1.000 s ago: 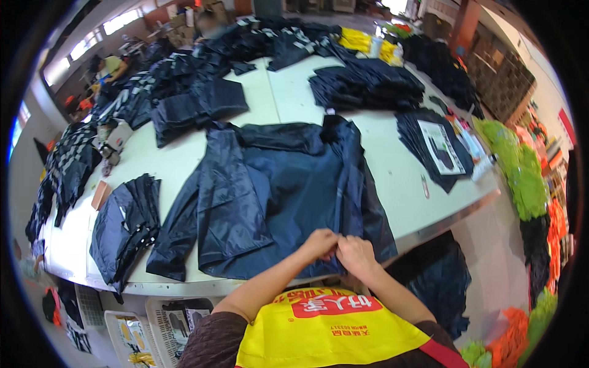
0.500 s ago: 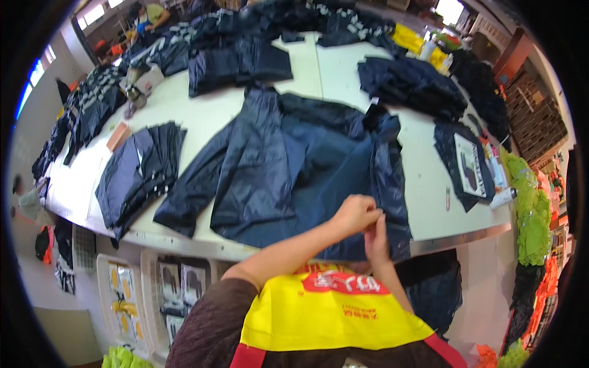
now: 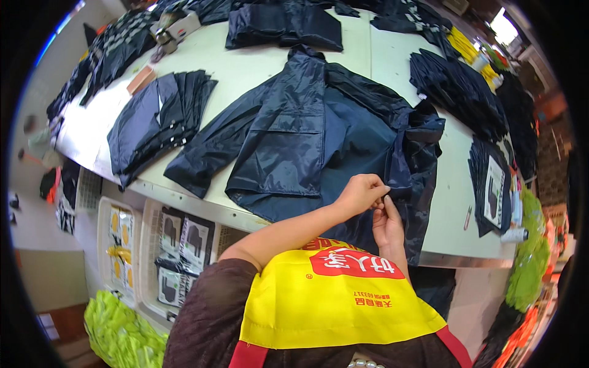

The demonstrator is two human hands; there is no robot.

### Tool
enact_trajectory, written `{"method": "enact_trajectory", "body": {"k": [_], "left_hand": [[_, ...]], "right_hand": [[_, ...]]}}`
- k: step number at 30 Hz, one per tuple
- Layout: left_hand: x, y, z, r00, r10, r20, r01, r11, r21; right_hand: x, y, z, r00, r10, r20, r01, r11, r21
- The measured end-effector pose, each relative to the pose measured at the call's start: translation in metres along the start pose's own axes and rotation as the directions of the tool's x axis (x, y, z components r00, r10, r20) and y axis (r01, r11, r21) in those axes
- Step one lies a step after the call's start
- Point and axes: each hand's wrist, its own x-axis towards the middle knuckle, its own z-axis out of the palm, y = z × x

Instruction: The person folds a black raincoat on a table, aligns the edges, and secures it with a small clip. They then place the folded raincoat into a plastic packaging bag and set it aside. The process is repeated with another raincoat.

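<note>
A dark navy jacket (image 3: 279, 159) lies spread open on the white table, its front panels apart and its lining showing. At the right front panel's edge, my left hand (image 3: 362, 195) is closed, thumb and fingertips pinching the jacket's edge. Just below it my right hand (image 3: 388, 228) has its thumb raised against the left fingertips, its other fingers curled. The two hands touch at the tips. Whether a small part sits between the fingertips is too small to tell.
Folded dark garments lie in stacks at the left (image 3: 156, 126), far middle (image 3: 285, 27) and right (image 3: 457, 86). A packaged garment (image 3: 492, 190) lies by the table's right end, near a thread spool (image 3: 514, 235). Plastic crates (image 3: 146, 245) of packets stand below the table's left edge.
My view has turned and come nearer, so the table things sit higher and further right. My hands stay together at the jacket's right front edge.
</note>
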Motion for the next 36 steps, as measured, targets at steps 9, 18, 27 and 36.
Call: {"method": "enact_trajectory", "body": {"k": [9,18,27,36], "left_hand": [[-0.014,-0.061,-0.077,0.853,0.379,-0.359,0.076,0.59,0.804],[-0.026,-0.062,-0.103,0.88,0.336,-0.336,0.099,0.561,0.822],[-0.077,-0.004,-0.065,0.988,0.124,-0.091,-0.051,0.821,0.568],[-0.068,-0.039,-0.068,0.912,-0.321,-0.255,-0.041,0.548,-0.835]], "right_hand": [[0.027,0.006,0.014,0.813,0.424,0.4,-0.489,0.869,0.073],[0.1,0.048,0.064,0.984,0.118,0.136,-0.057,0.921,-0.386],[0.105,0.057,0.071,0.997,0.07,-0.035,-0.078,0.833,-0.547],[0.071,0.028,0.063,0.971,0.216,0.102,-0.182,0.946,-0.269]]}}
